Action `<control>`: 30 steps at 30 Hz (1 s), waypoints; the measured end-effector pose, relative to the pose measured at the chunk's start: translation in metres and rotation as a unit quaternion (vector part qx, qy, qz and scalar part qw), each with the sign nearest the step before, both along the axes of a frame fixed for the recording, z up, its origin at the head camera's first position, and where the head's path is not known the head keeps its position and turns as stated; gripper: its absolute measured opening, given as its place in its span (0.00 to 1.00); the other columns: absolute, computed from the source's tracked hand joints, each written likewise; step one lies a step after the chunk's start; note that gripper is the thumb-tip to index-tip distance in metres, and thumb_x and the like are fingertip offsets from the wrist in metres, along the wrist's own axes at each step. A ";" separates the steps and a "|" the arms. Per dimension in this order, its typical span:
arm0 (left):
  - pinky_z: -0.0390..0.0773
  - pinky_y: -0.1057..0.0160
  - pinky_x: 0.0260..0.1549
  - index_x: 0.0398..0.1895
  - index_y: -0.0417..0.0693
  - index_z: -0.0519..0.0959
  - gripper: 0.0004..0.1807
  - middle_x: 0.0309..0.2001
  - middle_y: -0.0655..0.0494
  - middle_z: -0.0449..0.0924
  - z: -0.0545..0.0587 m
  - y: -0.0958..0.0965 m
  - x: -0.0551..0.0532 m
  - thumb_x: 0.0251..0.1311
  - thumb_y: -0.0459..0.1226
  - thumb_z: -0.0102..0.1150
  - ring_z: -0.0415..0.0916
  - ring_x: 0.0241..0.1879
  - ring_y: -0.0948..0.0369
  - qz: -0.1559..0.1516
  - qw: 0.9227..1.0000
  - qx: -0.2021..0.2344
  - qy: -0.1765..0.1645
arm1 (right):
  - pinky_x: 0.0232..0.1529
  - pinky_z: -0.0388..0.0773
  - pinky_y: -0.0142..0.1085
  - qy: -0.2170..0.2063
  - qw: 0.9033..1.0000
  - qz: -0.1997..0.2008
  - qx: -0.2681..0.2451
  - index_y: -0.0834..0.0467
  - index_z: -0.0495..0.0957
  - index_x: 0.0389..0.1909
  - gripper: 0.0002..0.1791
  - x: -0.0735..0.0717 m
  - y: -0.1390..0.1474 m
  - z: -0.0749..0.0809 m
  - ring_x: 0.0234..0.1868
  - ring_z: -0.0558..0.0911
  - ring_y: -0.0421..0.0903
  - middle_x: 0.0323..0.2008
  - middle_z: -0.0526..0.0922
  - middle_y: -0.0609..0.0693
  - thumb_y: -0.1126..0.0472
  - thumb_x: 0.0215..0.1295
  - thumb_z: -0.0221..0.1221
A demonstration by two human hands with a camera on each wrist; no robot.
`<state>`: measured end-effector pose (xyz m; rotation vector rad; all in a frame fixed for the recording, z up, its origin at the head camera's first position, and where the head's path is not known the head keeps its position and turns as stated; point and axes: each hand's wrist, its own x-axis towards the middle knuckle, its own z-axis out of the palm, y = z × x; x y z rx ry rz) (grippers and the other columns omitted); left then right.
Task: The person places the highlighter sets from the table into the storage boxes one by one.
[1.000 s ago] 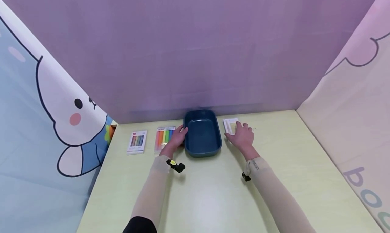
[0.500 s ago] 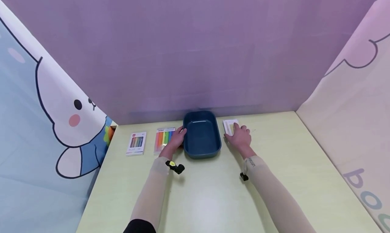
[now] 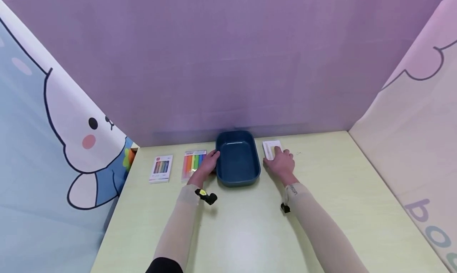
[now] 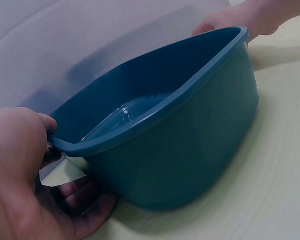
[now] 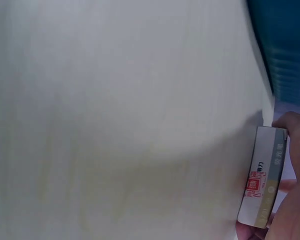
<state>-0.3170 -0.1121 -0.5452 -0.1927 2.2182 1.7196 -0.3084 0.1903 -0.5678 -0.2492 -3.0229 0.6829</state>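
A dark blue plastic bin (image 3: 237, 162) stands at the back middle of the table. My left hand (image 3: 208, 164) holds its left side; the left wrist view has the thumb over the rim (image 4: 140, 127) and the other fingers beneath, against the outer wall. Just right of the bin lies a small white box (image 3: 270, 147) with printing. My right hand (image 3: 281, 164) grips this box across its width, thumb on the bin side and fingers on the opposite side. In the right wrist view, the box's end face (image 5: 262, 175) shows between thumb and fingers.
A flat pack of rainbow-coloured sticks (image 3: 192, 162) lies left of the bin, partly behind my left hand. Farther left is a white box (image 3: 161, 169) with coloured sticks pictured on it. A purple cloth wall (image 3: 228, 66) rises behind the table (image 3: 242, 229).
My right hand's fingers have drawn in around the small white box, which stays in its place. The left hand and the bin have hardly moved.
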 end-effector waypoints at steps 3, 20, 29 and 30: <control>0.57 0.44 0.65 0.76 0.47 0.54 0.33 0.73 0.44 0.54 -0.001 0.001 0.001 0.74 0.52 0.40 0.54 0.69 0.46 -0.003 1.000 -0.001 0.004 | 0.36 0.70 0.51 0.003 1.000 -0.005 0.000 0.58 0.62 0.68 0.44 0.000 0.001 -0.003 0.43 0.68 0.60 0.43 0.69 0.63 0.36 0.57 0.60; 0.59 0.45 0.64 0.75 0.49 0.56 0.33 0.73 0.46 0.55 0.000 0.002 0.004 0.73 0.54 0.40 0.54 0.69 0.47 -0.005 1.000 -0.003 0.007 | 0.35 0.70 0.52 0.049 0.999 -0.009 -0.006 0.57 0.65 0.65 0.43 0.003 0.004 0.002 0.42 0.68 0.59 0.43 0.69 0.64 0.36 0.54 0.60; 0.55 0.44 0.66 0.75 0.49 0.57 0.35 0.73 0.46 0.56 -0.002 0.000 0.003 0.72 0.56 0.41 0.53 0.70 0.47 0.005 1.000 -0.015 0.014 | 0.35 0.72 0.54 0.064 0.998 -0.011 0.009 0.57 0.65 0.66 0.44 0.002 0.002 0.013 0.44 0.68 0.61 0.46 0.67 0.67 0.35 0.52 0.57; 0.55 0.44 0.66 0.75 0.49 0.57 0.35 0.73 0.46 0.56 -0.003 -0.001 0.003 0.72 0.56 0.41 0.53 0.70 0.47 0.006 1.000 -0.015 0.014 | 0.35 0.72 0.54 0.065 0.998 -0.012 0.011 0.56 0.64 0.66 0.44 0.002 0.002 0.015 0.44 0.68 0.61 0.46 0.67 0.67 0.34 0.52 0.57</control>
